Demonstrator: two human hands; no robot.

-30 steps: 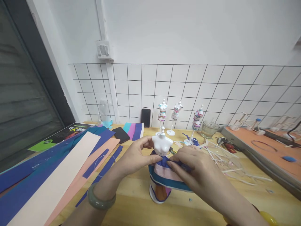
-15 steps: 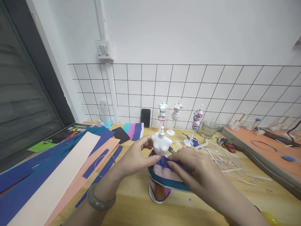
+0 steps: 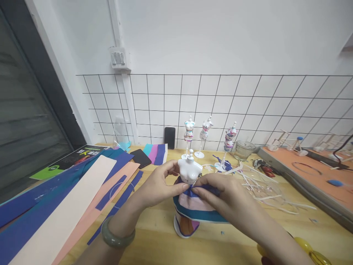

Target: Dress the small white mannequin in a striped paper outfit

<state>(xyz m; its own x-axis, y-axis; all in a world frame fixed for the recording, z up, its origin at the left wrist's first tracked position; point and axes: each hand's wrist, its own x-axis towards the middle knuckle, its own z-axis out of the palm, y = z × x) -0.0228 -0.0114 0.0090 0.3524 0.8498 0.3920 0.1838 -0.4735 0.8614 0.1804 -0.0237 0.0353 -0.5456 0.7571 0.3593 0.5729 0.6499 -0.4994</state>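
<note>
A small white mannequin (image 3: 190,170) stands upright on the table in front of me, its round base showing below. Around its waist hangs a striped fabric skirt (image 3: 195,210) in blue, pink and teal, gathered at the top. My left hand (image 3: 162,184) is closed about the mannequin's side, with the thumb pressed on the skirt's waist at the front. Thumb and fingers of my right hand (image 3: 217,191) pinch the blue upper edge of the skirt, just right of the left thumb. The fingers behind the mannequin are hidden.
Three small decorated mannequins (image 3: 229,138) stand at the back, near a glass bowl (image 3: 245,150). Long fabric strips (image 3: 71,206) cover the left side. A phone (image 3: 169,138) leans on the wall grid. Thin scraps (image 3: 264,187) lie right, beside an orange-topped tray (image 3: 311,176).
My right hand has shifted slightly left, its pinch now nearer the left thumb at the skirt's waist. The view has moved a little, showing more of a yellow object at lower right.
</note>
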